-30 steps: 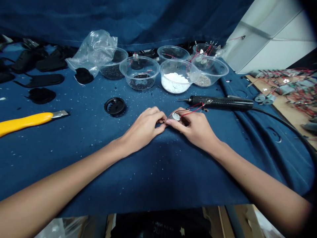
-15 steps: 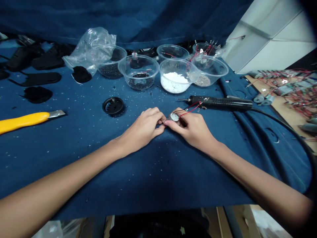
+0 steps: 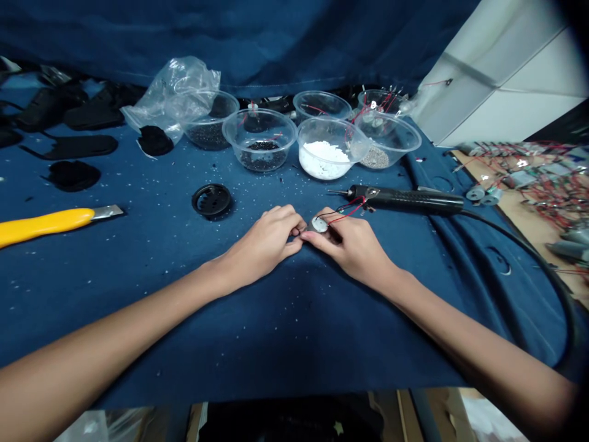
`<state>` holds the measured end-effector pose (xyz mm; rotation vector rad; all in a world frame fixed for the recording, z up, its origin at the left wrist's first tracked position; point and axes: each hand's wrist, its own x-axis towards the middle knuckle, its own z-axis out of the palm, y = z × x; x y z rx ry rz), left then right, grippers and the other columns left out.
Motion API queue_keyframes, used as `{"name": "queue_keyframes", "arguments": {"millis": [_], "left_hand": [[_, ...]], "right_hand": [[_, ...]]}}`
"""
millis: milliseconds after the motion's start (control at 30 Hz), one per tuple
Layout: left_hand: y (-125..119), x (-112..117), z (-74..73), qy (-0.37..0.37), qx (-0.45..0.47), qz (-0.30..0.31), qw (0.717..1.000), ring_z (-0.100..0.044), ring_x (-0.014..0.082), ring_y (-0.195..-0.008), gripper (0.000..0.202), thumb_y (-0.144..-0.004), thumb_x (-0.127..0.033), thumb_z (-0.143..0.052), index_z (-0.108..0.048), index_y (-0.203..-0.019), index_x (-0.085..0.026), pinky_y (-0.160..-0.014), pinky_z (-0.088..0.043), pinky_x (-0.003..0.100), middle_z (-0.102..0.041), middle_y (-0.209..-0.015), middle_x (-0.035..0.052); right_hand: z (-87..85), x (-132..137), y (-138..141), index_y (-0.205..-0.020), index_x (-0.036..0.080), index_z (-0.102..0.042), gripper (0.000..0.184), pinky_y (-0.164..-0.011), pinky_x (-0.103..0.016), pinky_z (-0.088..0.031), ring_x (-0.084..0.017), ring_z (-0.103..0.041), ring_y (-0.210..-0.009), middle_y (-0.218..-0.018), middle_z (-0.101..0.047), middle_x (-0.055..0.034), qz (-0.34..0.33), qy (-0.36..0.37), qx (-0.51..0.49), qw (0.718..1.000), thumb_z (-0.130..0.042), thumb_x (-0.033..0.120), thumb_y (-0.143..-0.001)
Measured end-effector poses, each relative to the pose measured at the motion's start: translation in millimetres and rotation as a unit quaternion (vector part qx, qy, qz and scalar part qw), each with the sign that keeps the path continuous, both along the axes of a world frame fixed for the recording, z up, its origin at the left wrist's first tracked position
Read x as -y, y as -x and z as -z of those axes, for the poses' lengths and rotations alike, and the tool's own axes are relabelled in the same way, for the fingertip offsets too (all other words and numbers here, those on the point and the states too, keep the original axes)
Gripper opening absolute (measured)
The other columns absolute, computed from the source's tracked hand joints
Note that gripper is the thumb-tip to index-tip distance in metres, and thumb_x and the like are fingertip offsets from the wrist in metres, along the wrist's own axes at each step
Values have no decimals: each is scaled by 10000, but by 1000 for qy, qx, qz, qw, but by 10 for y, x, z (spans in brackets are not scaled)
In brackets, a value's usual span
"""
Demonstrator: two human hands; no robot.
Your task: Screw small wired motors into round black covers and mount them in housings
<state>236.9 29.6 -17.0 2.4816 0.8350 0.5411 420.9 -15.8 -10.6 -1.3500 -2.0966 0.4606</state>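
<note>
Between thumb and fingers, my right hand [image 3: 356,239] grips a small round motor [image 3: 319,225] with a white end face. Red and black wires trail from it toward the electric screwdriver [image 3: 407,199] lying just beyond. My left hand [image 3: 271,236] is closed, its thumb and fingertips pinched together against the motor's left side and meeting my right thumb. Whatever sits in that pinch is too small to make out. A round black plastic cap [image 3: 211,201] with slots lies on the cloth, up and left of my left hand.
Clear bowls stand at the back, one with white pieces [image 3: 324,161], one with black screws [image 3: 263,155]. A yellow utility knife [image 3: 50,226] lies left with its blade bare. Black parts [image 3: 73,176] and a plastic bag [image 3: 177,92] are behind it; wired motors [image 3: 519,178] pile up at right.
My right hand has turned the motor slightly, so more of its white face and side shows. Its wires shifted a little left. The view has tilted slightly.
</note>
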Motion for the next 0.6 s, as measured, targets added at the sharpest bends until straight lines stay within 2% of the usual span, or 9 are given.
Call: {"name": "queue_keyframes", "arguments": {"millis": [200,400,600], "left_hand": [[18,-10,6,0,-7,4,1000,-486,164,-853,64,-890,-183,-525,-562,-917,-139,-762,-379,283,-543,-911,35],[30,5,10,7,-10,-4,1000,-483,178,-887,57,-878,-173,-550,-546,-927,-144,-783,-391,299,-538,-949,39],[40,12,-13,30,-7,-5,1000,-510,170,-913,59,-888,-167,-536,-561,-934,-141,-815,-422,285,-540,-954,45]], "right_hand": [[-7,0,4,-774,172,-482,267,-528,-225,-297,-79,-371,-507,-608,-440,44,0,22,-9,1000,-546,394,-908],[24,24,24,-806,169,-502,224,-583,-226,-343,-95,-433,-567,-682,-506,14,-27,-11,-3,1000,-532,360,-920],[60,24,40,-872,173,-520,223,-555,-235,-349,-109,-445,-538,-642,-515,16,9,32,-17,999,-524,392,-911]]}}
